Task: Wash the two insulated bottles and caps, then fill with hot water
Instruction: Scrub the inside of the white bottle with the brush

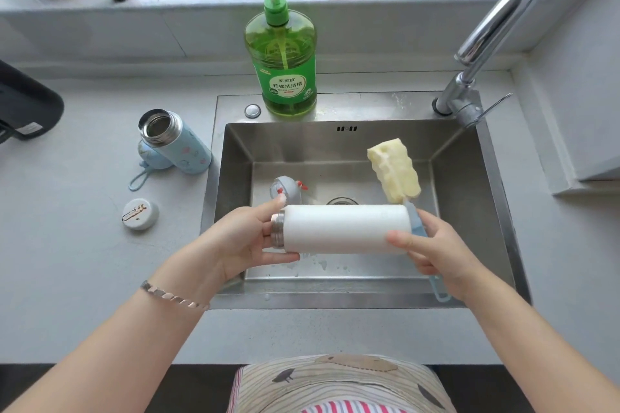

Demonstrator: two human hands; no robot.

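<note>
head view: white bottle (342,228) held sideways over the sink (231,178) in both hands
left hand (248,238) fingers (276,203) curl round the steel threaded neck; right hand (429,251) clasps the base end together with the sponge brush (394,171) handle. the smooth shell looks rigid, probably wet and slippery, and light while empty; neck and base seem the surest holds. blue bottle (177,144) sits uncapped on the tabletop (84,261).

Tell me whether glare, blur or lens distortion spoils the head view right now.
Head view: mostly sharp; wide-angle bows the edges of the counter; daylight glints on the faucet and sink rim; the white bottle is nearly blown out, surface detail lost; shadows soft.
</note>
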